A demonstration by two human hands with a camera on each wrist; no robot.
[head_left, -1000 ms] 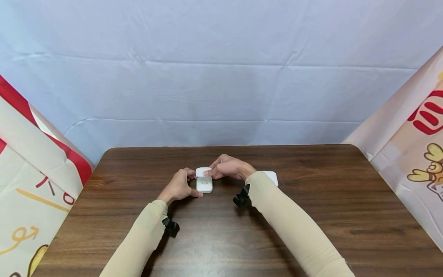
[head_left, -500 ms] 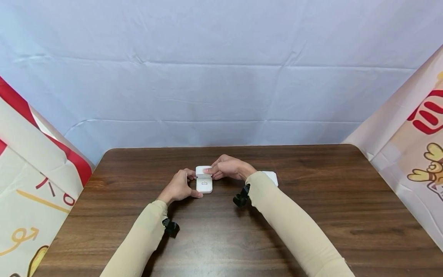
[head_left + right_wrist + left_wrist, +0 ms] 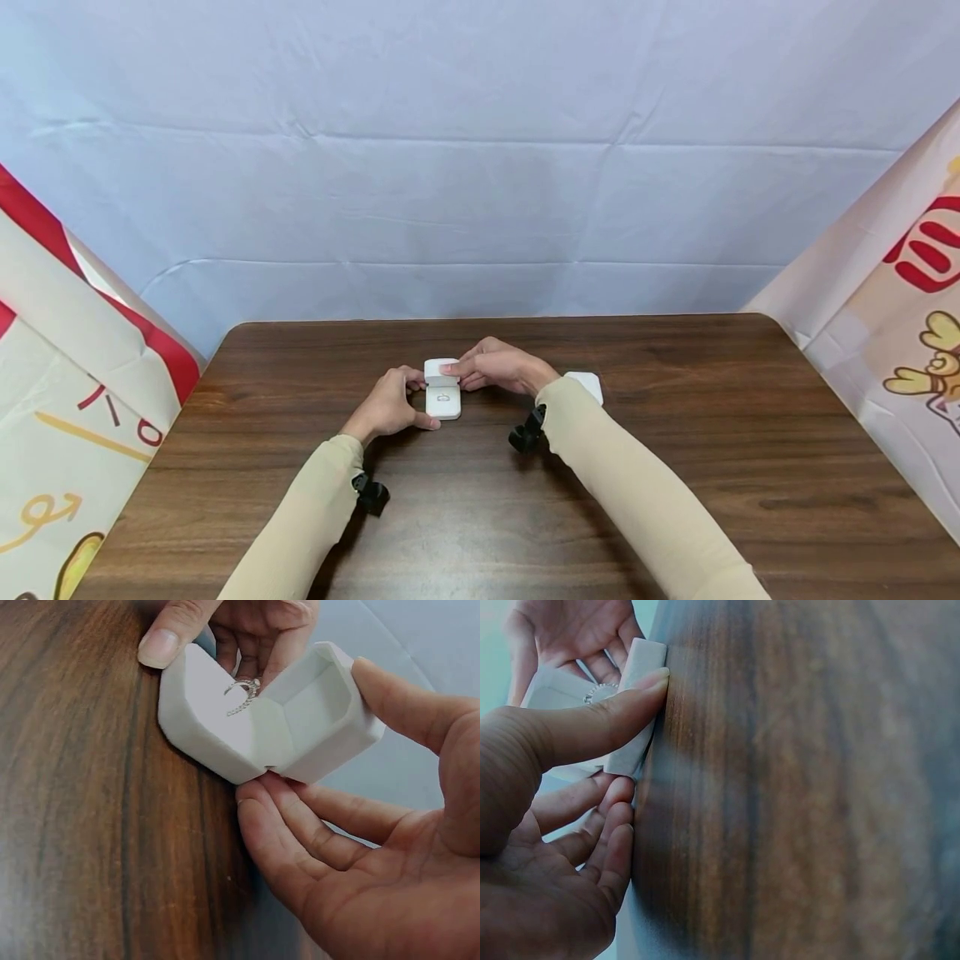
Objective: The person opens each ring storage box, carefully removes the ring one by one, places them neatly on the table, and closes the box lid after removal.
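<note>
A small white ring box [image 3: 442,403] stands on the wooden table with its lid [image 3: 322,712] raised. Upright in its padded base sits a silver ring [image 3: 244,694] set with small stones. My left hand [image 3: 387,403] holds the base from the left, thumb at its front edge and fingers toward the back; in the left wrist view the thumb crosses in front of the box. From the right, my right hand [image 3: 498,367] pinches the lid, with the thumb [image 3: 405,701] on its outer edge and the fingertips low near the hinge.
A second white, cut-cornered piece [image 3: 588,386] lies on the table [image 3: 712,433], partly behind my right sleeve. A pale cloth [image 3: 465,192] hangs behind the table's far edge, and printed sheets [image 3: 75,400] hang at both sides.
The lid has tipped further back, showing more of the ring and the base. My right wrist has shifted slightly to the right; my left hand stays put.
</note>
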